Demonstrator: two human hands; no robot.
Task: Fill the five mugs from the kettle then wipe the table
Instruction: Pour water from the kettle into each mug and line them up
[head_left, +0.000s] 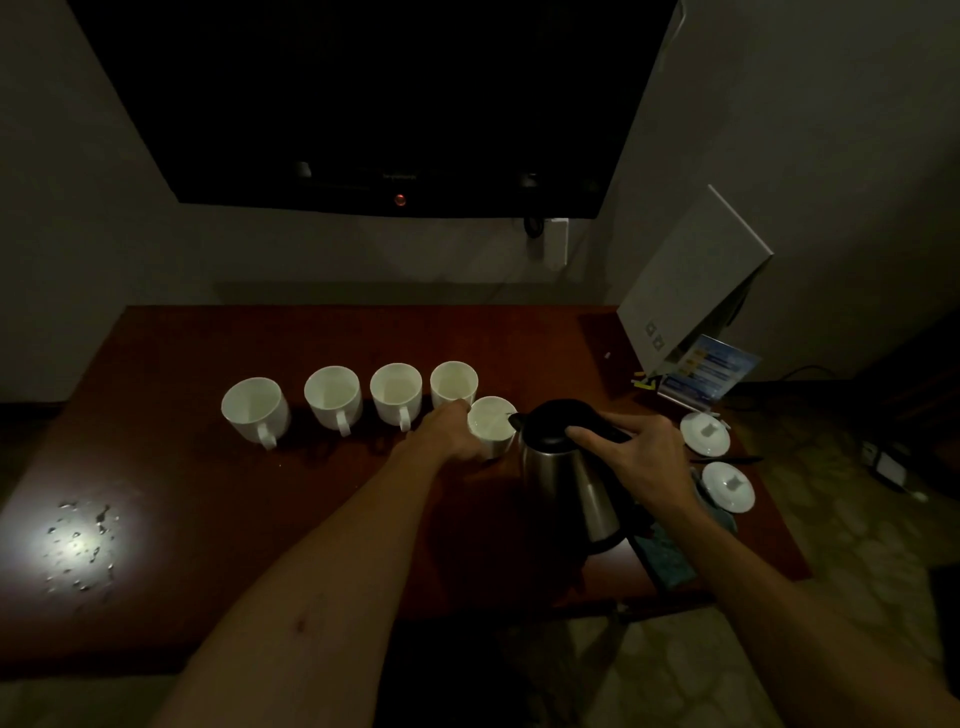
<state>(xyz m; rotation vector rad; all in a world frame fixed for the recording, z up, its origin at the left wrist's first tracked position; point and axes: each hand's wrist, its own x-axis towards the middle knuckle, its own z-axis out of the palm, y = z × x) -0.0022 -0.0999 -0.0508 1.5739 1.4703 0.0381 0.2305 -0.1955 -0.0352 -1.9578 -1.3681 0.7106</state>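
The right hand grips the handle of the steel kettle, fingers curled over the black top, and tips it so the spout hangs at the rim of the fifth mug. A thin stream seems to be running into that mug, though the light is too dim to be sure. The left hand holds the mug's near side, fingers wrapped against its wall, most likely to keep it from sliding under the pour.

The other four mugs stand in a row toward the desk's far edge, handles turned to the near edge for easy reach; whether they hold water cannot be told. The fifth sits just right of the row and a little nearer the person, close by the kettle.

Two white lids lie along the right edge. A dark cloth lies near the near right corner, handy for wiping. Water drops glint on the desk by its left edge.
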